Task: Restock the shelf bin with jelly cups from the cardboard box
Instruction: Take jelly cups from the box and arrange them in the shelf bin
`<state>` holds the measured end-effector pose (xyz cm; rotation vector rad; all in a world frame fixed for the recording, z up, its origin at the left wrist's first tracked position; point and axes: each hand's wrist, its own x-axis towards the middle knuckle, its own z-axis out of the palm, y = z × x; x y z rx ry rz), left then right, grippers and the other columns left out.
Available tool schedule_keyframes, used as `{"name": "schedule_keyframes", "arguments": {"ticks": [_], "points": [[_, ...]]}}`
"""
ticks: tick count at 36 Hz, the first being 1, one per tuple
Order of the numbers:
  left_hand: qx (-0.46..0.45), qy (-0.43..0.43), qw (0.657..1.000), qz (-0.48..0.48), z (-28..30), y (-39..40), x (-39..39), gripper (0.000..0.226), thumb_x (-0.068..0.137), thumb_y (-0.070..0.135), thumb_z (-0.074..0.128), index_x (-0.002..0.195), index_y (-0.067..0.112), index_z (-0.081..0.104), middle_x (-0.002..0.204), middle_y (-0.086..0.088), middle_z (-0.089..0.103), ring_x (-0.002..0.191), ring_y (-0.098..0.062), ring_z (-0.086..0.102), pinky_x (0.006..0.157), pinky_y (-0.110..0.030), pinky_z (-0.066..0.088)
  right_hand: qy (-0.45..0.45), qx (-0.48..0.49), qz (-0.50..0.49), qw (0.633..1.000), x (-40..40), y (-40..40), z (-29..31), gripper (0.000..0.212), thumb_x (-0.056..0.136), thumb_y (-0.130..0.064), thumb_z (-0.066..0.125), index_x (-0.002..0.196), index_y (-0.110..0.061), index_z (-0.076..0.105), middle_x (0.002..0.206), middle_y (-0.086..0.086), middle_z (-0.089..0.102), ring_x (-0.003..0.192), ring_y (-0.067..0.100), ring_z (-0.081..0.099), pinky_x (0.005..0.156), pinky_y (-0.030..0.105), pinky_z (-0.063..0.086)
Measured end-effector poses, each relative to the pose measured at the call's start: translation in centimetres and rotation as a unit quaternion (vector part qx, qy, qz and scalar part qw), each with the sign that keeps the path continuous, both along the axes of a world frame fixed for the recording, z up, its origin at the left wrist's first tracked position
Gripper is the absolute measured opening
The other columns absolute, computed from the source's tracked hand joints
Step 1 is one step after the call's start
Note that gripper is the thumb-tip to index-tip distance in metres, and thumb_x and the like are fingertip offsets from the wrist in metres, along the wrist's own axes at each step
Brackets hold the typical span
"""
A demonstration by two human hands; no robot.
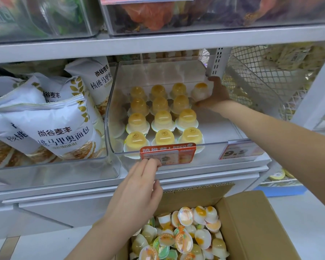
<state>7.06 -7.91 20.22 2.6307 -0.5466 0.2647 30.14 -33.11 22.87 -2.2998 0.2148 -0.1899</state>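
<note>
A clear shelf bin (221, 145) holds several upturned yellow jelly cups (163, 119) in three columns on its left side. My right hand (217, 93) reaches into the bin's back right corner and grips one white-and-yellow jelly cup (201, 91), level with the back row. My left hand (139, 188) touches the bin's front edge, fingertips at the lower rim of the red price tag (168, 152). Below, an open cardboard box (251, 222) is filled with several loose jelly cups (184, 235).
Bags of walnut bread (64, 128) fill the clear bin on the left. A white upright post (219, 61) stands just above my right hand. A mesh basket (255, 81) of snacks sits to the right. Bins of dried fruit (176, 14) rest on the shelf above.
</note>
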Motion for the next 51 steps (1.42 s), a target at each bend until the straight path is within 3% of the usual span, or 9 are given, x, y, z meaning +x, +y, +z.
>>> {"name": "schedule_keyframes", "arguments": {"ticks": [5, 9, 11, 16, 20, 28, 37, 46, 51], "points": [[-0.004, 0.006, 1.0, -0.009, 0.3, 0.1, -0.3, 0.028, 0.088, 0.016, 0.055, 0.113, 0.024, 0.044, 0.107, 0.014, 0.048, 0.102, -0.006, 0.048, 0.075, -0.017, 0.037, -0.013, -0.036, -0.033, 0.999, -1.6, 0.4, 1.8, 0.091, 0.07, -0.026, 0.082, 0.14, -0.018, 0.025, 0.137, 0.014, 0.041, 0.121, 0.03, 0.048, 0.093, 0.033, 0.044], [-0.009, 0.015, 1.0, -0.018, 0.2, 0.3, -0.4, 0.027, 0.089, 0.018, 0.053, 0.114, 0.022, 0.043, 0.109, 0.01, 0.048, 0.104, -0.01, 0.048, 0.078, -0.025, 0.044, -0.064, 0.005, -0.011, 0.998, -5.7, -0.2, 3.0, 0.071, 0.073, -0.018, 0.081, 0.13, -0.01, 0.039, 0.118, 0.002, 0.052, 0.106, 0.02, 0.052, 0.075, 0.017, 0.039], [-0.007, 0.017, 1.0, -0.022, 0.1, 0.3, -0.5, 0.028, 0.089, 0.017, 0.052, 0.115, 0.02, 0.043, 0.111, 0.007, 0.048, 0.104, -0.012, 0.049, 0.078, -0.028, 0.046, -0.1, 0.021, 0.006, 0.995, -8.8, -0.5, 4.0, 0.061, 0.075, -0.015, 0.077, 0.127, -0.011, 0.045, 0.103, -0.004, 0.052, 0.096, 0.016, 0.053, 0.075, 0.018, 0.041], [0.004, 0.031, 0.999, -0.034, -0.8, -0.4, -2.1, 0.028, 0.091, 0.018, 0.05, 0.118, 0.019, 0.043, 0.117, 0.005, 0.049, 0.109, -0.014, 0.048, 0.076, -0.022, 0.037, -0.224, -0.058, 0.06, 0.971, -17.1, -0.9, 4.8, 0.038, 0.08, -0.012, 0.07, 0.114, -0.02, 0.054, 0.114, -0.001, 0.047, 0.098, 0.011, 0.052, 0.08, 0.016, 0.048], [0.037, 0.075, 0.995, -0.05, -3.6, -0.8, -3.5, 0.027, 0.092, 0.021, 0.047, 0.118, 0.018, 0.042, 0.114, 0.003, 0.05, 0.105, -0.016, 0.05, 0.073, -0.028, 0.043, -0.259, -0.102, 0.115, 0.953, -22.7, -1.2, 2.5, 0.029, 0.083, -0.004, 0.065, 0.11, -0.011, 0.056, 0.109, -0.004, 0.045, 0.097, 0.013, 0.051, 0.082, 0.024, 0.047], [0.185, 0.269, 0.945, -0.028, -13.7, 0.8, -4.9, 0.03, 0.089, 0.015, 0.047, 0.119, 0.013, 0.044, 0.118, -0.008, 0.053, 0.107, -0.027, 0.052, 0.079, -0.04, 0.048, -0.042, -0.118, 0.202, 0.971, -28.5, -0.8, -10.2, 0.03, 0.084, -0.007, 0.067, 0.111, -0.014, 0.058, 0.108, -0.008, 0.046, 0.099, 0.007, 0.047, 0.084, 0.02, 0.043], [0.243, 0.379, 0.893, 0.006, -21.9, 1.6, -7.1, 0.049, 0.086, 0.007, 0.054, 0.131, 0.015, 0.037, 0.133, -0.007, 0.042, 0.121, -0.028, 0.044, 0.086, -0.037, 0.044, 0.266, -0.129, 0.245, 0.923, -29.9, 0.0, -23.2, 0.05, 0.083, -0.009, 0.064, 0.127, -0.022, 0.045, 0.122, 0.003, 0.045, 0.109, 0.025, 0.048, 0.088, 0.038, 0.047], [0.095, 0.341, 0.934, 0.04, -27.2, -1.8, -5.6, 0.064, 0.084, 0.021, 0.064, 0.141, 0.022, 0.033, 0.142, -0.002, 0.036, 0.124, -0.026, 0.044, 0.093, -0.037, 0.046, 0.274, -0.196, 0.336, 0.879, -28.4, 3.6, -28.5, 0.065, 0.088, -0.002, 0.055, 0.144, -0.026, 0.031, 0.152, 0.003, 0.029, 0.135, 0.024, 0.035, 0.102, 0.037, 0.037], [0.086, 0.391, 0.914, 0.061, -30.4, -3.5, -4.5, 0.061, 0.081, 0.01, 0.064, 0.133, 0.028, 0.037, 0.134, -0.008, 0.028, 0.121, -0.031, 0.041, 0.092, -0.044, 0.048, 0.285, -0.163, 0.333, 0.884, -27.4, 4.3, -30.2, 0.071, 0.088, -0.006, 0.06, 0.148, -0.023, 0.026, 0.147, 0.007, 0.038, 0.132, 0.024, 0.04, 0.087, 0.028, 0.037]]}}
